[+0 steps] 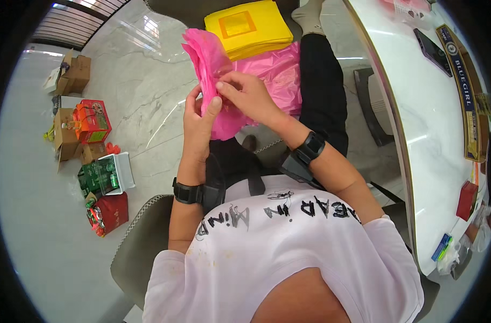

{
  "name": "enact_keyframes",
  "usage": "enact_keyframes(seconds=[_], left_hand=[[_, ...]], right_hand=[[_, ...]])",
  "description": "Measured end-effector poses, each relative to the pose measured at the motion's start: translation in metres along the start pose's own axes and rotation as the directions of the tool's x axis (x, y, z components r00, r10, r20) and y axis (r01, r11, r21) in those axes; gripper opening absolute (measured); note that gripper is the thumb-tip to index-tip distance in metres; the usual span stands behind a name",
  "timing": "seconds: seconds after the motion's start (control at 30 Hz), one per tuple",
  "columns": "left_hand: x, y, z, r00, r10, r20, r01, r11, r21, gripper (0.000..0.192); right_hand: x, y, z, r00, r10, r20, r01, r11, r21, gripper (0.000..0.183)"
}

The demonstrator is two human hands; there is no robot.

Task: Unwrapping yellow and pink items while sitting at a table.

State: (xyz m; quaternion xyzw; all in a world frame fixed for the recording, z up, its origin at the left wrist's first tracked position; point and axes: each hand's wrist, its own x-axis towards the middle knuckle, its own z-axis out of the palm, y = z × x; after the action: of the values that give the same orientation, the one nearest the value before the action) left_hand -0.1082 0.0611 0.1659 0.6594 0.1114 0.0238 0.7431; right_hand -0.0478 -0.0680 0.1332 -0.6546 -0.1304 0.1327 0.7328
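Observation:
My left hand (pixel 201 109) grips a bunched stack of thin pink plastic sheets or bags (pixel 207 52) from the left, with its thumb toward me. Fingers of my right hand (pixel 245 95) pinch the right side of the same bundle near its middle. Behind my right hand, more pink plastic (pixel 279 72) lies spread out beside my outstretched leg. On its far end rests a flat stack of yellow plastic bags or sheets (pixel 265 24), the top one bearing an orange-framed square. The part of the bundle inside my left palm is hidden.
A white marble-look table (pixel 395 52) runs along the right, holding a phone (pixel 433 52) and a long printed carton (pixel 461 93). Cardboard boxes (pixel 73 74), a red-orange box (pixel 94 121), a white crate (pixel 124 173) and a red bag (pixel 114 214) stand on the floor at left.

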Motion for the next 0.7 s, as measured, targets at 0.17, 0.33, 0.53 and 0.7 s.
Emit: enact_keyframes(seconds=[0.17, 0.33, 0.53, 0.7], left_hand=[[0.000, -0.006, -0.003, 0.996, 0.028, -0.089, -0.034, 0.997, -0.066, 0.061], [0.000, -0.007, -0.011, 0.998, -0.009, -0.059, 0.004, 0.997, -0.082, 0.056], [0.003, -0.014, -0.013, 0.994, -0.023, -0.108, 0.008, 0.990, -0.141, 0.031], [0.014, -0.030, -0.040, 0.968, -0.058, -0.243, -0.010, 0.963, -0.271, 0.023]], right_hand=[[-0.004, -0.010, 0.010, 0.988, -0.151, -0.040, 0.143, 0.979, -0.146, 0.024], [-0.002, -0.007, 0.012, 0.997, -0.082, 0.001, 0.082, 0.986, -0.143, 0.021], [0.002, 0.004, 0.006, 0.996, -0.059, 0.067, 0.067, 0.990, -0.121, 0.012], [0.001, -0.010, -0.064, 0.992, -0.081, -0.101, 0.052, 0.963, -0.264, 0.008]])
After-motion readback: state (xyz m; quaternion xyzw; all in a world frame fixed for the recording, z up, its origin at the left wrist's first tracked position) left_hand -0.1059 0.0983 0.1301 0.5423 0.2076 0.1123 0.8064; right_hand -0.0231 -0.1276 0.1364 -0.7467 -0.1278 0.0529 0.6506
